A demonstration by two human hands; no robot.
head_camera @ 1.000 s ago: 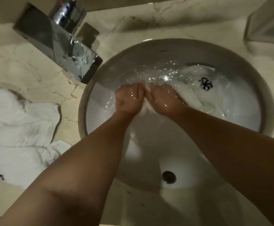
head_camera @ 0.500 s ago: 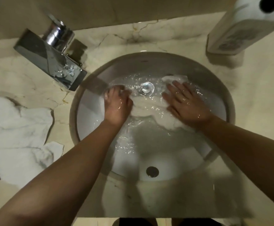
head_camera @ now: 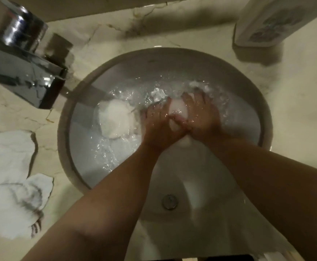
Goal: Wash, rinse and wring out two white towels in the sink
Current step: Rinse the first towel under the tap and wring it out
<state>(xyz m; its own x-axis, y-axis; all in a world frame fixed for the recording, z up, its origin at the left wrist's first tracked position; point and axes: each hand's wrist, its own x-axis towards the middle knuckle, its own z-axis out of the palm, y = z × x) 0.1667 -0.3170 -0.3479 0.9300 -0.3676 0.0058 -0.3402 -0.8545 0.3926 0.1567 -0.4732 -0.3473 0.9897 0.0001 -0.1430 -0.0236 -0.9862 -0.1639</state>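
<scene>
One white towel (head_camera: 116, 119) lies soaked in the water of the round sink (head_camera: 263, 117), bulging up at the left. My left hand (head_camera: 159, 125) and my right hand (head_camera: 201, 115) are side by side in the water at the middle, bunching a fold of that towel between them. Both hands grip the wet cloth, and their fingertips are under the rippling surface. A second white towel (head_camera: 8, 183) lies crumpled on the marble counter at the left, apart from the sink.
A chrome faucet (head_camera: 22, 68) juts over the sink's left rim. A white dispenser bottle (head_camera: 278, 21) stands at the back right on the marble counter (head_camera: 304, 110). The overflow hole (head_camera: 170, 201) sits in the near sink wall.
My hands were spread apart on the towel half a second ago; they have come together at the middle and gathered cloth between them. The water is churned more.
</scene>
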